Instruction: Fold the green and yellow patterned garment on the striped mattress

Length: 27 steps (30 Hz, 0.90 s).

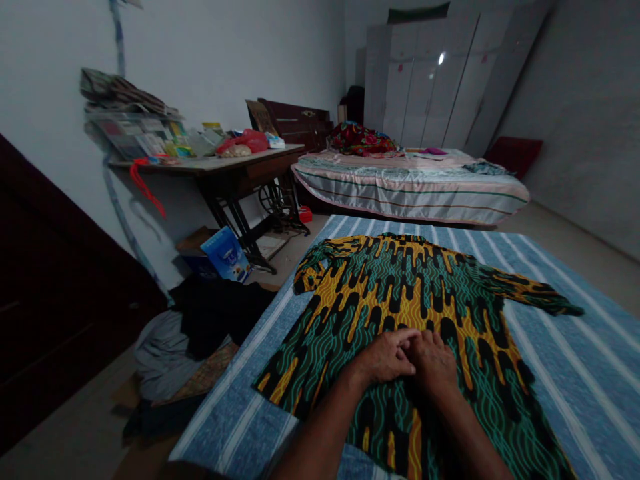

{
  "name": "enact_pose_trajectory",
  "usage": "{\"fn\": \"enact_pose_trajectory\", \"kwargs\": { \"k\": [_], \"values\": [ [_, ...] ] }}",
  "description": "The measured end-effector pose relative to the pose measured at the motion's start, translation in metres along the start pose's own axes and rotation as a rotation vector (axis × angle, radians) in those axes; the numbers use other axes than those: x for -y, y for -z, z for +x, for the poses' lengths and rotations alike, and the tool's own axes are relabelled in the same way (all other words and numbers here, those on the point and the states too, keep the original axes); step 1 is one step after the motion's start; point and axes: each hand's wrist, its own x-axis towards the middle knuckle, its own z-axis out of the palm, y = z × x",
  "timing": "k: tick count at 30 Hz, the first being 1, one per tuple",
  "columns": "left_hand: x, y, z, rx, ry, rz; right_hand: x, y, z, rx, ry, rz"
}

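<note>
A long-sleeved shirt in black, green and yellow wavy print lies spread on a blue and white striped surface. Its collar is at the far side and both sleeves stretch outward, the right one reaching farthest. Over the middle of the shirt, my left hand has its thumb and fingers apart, the fingertips meeting my right hand. Beside it, my right hand is back-up over the cloth, its fingers pointing forward and partly foreshortened. Nothing shows in either hand. My forearms cover part of the shirt's lower half.
Left stands a sewing-machine table bearing a plastic box and a red bag. Below are a blue carton and piled clothes. A bed with a floral blanket and a wardrobe stand behind.
</note>
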Motion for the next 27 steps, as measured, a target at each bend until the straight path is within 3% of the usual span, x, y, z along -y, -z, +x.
{"fn": "enact_pose_trajectory", "kwargs": {
  "k": [6,13,21,24,27],
  "values": [
    [-0.002,-0.002,0.000,-0.045,-0.079,0.131,-0.001,-0.003,0.000,-0.037,0.003,-0.004],
    [-0.011,-0.002,-0.006,-0.007,0.039,0.001,0.000,-0.003,0.001,-0.040,-0.001,0.031],
    [-0.008,-0.005,-0.004,-0.050,0.017,0.000,-0.002,-0.010,0.001,-0.083,0.021,0.012],
    [-0.019,-0.011,-0.016,-0.166,-0.018,0.129,-0.002,-0.011,0.001,-0.116,0.011,0.021],
    [-0.036,-0.015,-0.053,-0.346,-0.012,0.337,-0.001,-0.013,0.002,-0.161,0.002,0.036]
  ]
}}
